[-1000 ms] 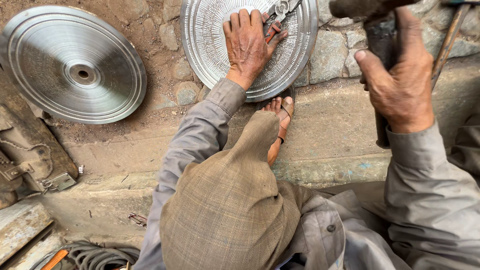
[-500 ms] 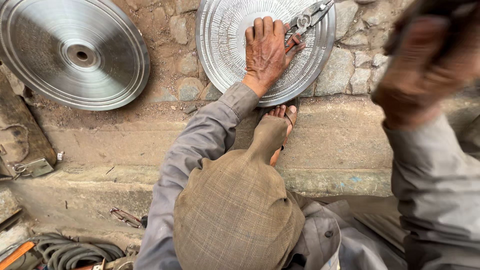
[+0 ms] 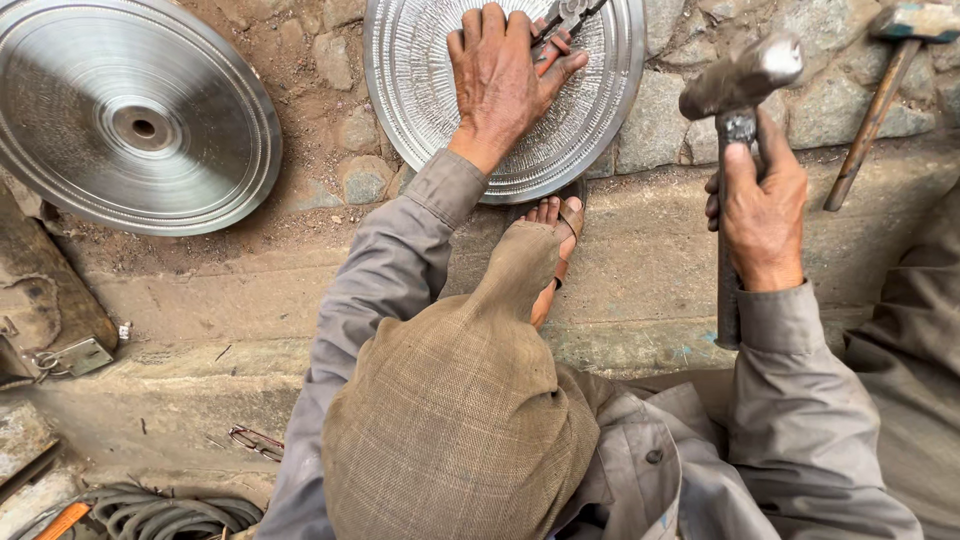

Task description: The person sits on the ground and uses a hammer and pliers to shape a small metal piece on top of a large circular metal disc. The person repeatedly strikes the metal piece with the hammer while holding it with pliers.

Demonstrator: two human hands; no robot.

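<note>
The biggest thing is the plain shiny round metal disc (image 3: 140,120). It lies on the dirt ground, far to the left of the left hand's fingers, and nobody touches it.

Next is the round silver metal plate with fine lines cut into it (image 3: 420,90). It sits right under the left hand (image 3: 500,80). The fingers (image 3: 490,30) lie flat and spread out on it, pressing it down. A foot in a brown sandal (image 3: 555,225) rests just below the wrist, at the near edge of the plate.

The right hand (image 3: 760,210) is well off to the right of the plate. Its fingers are wrapped tight around the handle of a grey metal hammer (image 3: 745,75), with the head lifted up above them.

A second hammer with a wooden handle (image 3: 880,90) lies on the stones, just right of the right hand.

The smallest thing is a small metal tool with red on its handles (image 3: 560,20). The left thumb and first finger pinch it against the plate.

This looks like the hitting step: tool set, hammer up. A hit would need the hammer head to land straight on the tool, away from the fingertips, while the left hand keeps the plate from sliding.
</note>
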